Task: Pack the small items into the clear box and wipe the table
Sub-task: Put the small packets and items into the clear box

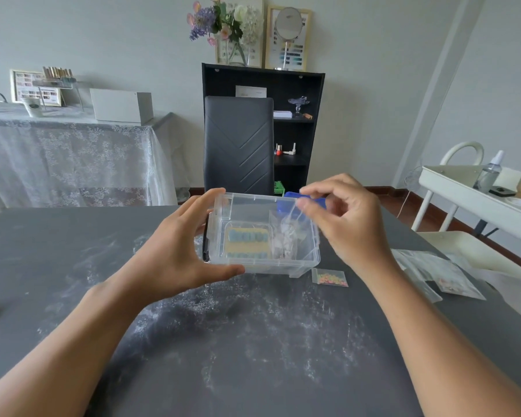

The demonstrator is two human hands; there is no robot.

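Clear box (263, 233) on the dusty tabletop (238, 341): your left hand (175, 251) grips its left end; your right hand (340, 218) pinches a clear packet (286, 236) over it. Lower the packet beside the nail-tip case (247, 240) before releasing; a sachet (331, 277) remains outside.

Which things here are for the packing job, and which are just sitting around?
For the job: clear box, left hand, right hand, small clear bag, bead packet, dusty table.
Just around: black chair, flowers, spray bottle.
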